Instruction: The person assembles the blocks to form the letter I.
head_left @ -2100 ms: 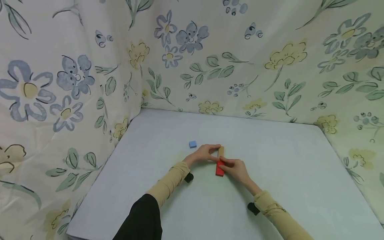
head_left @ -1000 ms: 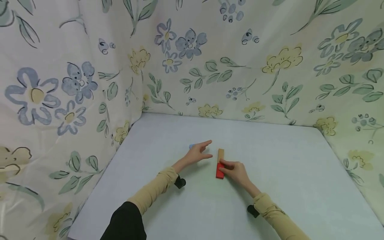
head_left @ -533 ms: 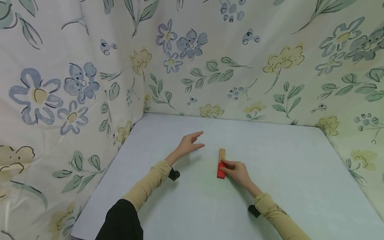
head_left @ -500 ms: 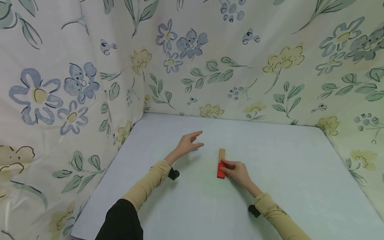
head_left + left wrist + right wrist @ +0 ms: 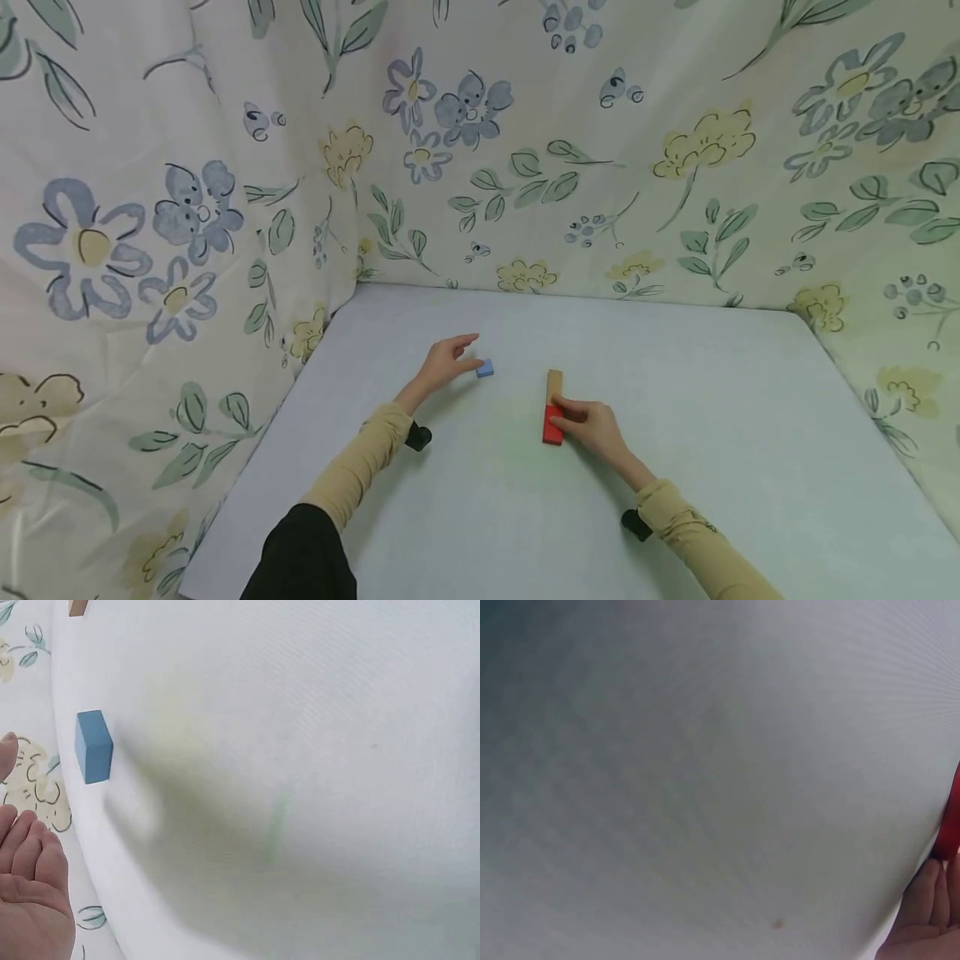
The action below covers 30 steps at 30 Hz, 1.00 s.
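Note:
In the head view, a red block [image 5: 552, 425] and a plain wood-coloured block [image 5: 554, 385] lie end to end in a line on the white table. My right hand [image 5: 597, 429] holds the red block, thumb and fingertips at its far half. To the left, my left hand [image 5: 444, 364] hovers beside a small blue block [image 5: 486, 368], thumb and fingers spread with nothing between them. The left wrist view shows the blue block [image 5: 94, 748] apart from the fingers. Only part of the red block [image 5: 950, 821] appears at the right wrist view's edge.
The white tabletop [image 5: 712, 433] spreads around the blocks. A floral curtain [image 5: 540, 150] hangs along its back and sides. Black wrist cameras sit under both sleeves.
My left hand has let go of the wood-coloured block and moved left, passing over the blue block and uncovering it. The right hand stays on the red block.

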Tool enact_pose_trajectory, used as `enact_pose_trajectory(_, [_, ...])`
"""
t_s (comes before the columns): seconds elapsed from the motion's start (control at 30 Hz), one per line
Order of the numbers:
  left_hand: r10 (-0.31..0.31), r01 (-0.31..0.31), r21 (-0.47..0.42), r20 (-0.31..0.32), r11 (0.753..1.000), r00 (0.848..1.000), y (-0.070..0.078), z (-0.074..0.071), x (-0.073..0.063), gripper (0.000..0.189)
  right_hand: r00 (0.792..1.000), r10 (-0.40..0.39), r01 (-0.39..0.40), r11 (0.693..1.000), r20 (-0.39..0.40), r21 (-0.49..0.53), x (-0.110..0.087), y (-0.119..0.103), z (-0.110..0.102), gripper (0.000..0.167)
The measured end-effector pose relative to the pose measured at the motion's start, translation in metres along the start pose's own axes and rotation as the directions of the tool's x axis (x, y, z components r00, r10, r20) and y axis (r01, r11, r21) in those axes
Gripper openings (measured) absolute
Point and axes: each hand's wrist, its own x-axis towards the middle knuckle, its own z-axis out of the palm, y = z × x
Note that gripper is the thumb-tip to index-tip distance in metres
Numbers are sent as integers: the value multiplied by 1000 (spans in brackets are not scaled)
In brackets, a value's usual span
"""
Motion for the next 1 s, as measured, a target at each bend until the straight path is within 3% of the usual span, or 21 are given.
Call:
enact_pose_trajectory(0.33, [-27, 26, 36, 29, 999, 999, -24, 11, -4, 50, 1000, 5, -5, 1000, -5, 4, 0, 1, 1, 45])
enact_pose_trajectory(0.7, [-41, 41, -20, 1, 999, 999, -33, 17, -4, 43, 1000, 23, -23, 1000, 4, -10, 1, 1, 1, 44])
enact_pose_trajectory(1.0, [-43, 43, -15, -39, 999, 998, -37, 20, 0, 38, 1000, 26, -26, 1000, 11, 2, 1, 1, 0, 44])
